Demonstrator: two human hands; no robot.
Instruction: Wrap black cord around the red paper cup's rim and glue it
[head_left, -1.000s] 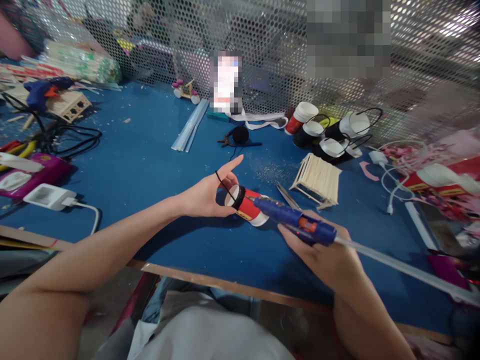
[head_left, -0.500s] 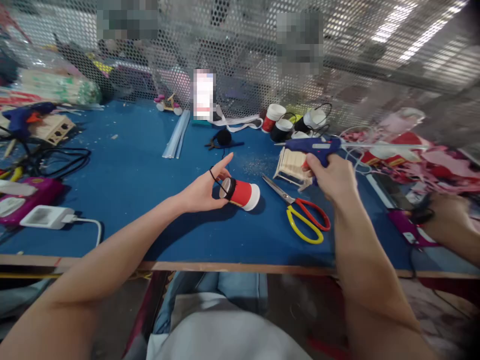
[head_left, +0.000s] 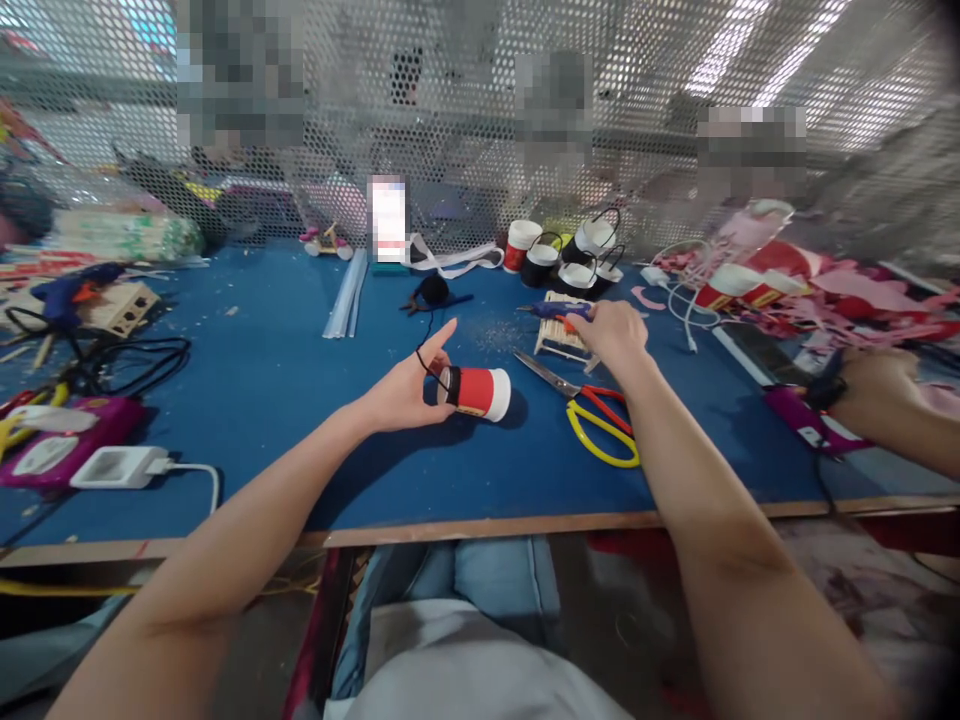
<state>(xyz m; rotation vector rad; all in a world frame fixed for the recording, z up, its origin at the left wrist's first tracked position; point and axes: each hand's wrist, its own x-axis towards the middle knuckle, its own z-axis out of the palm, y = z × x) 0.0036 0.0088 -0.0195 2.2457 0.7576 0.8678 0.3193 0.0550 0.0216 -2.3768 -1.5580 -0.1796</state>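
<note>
My left hand (head_left: 409,388) holds a red paper cup (head_left: 480,392) that lies on its side on the blue table (head_left: 270,380). The thumb presses at the cup's black end, and the forefinger points up with a thin black cord looped over it. My right hand (head_left: 613,336) reaches further back and is closed on a blue glue gun (head_left: 551,310), which rests on or just above a small frame of wooden sticks (head_left: 561,338). Red and yellow scissors (head_left: 592,415) lie between the cup and my right forearm.
Several finished cups with black handles (head_left: 570,260) stand at the back by the mesh wall. Clear glue sticks (head_left: 343,300) lie at back centre. A white charger (head_left: 116,466), cables and a second glue gun (head_left: 71,290) are at the left. Another person's hand (head_left: 874,395) works at the right.
My right hand has carried the glue gun away from the cup to the stick frame at the back. The scissors came into view. My left hand has stayed on the cup.
</note>
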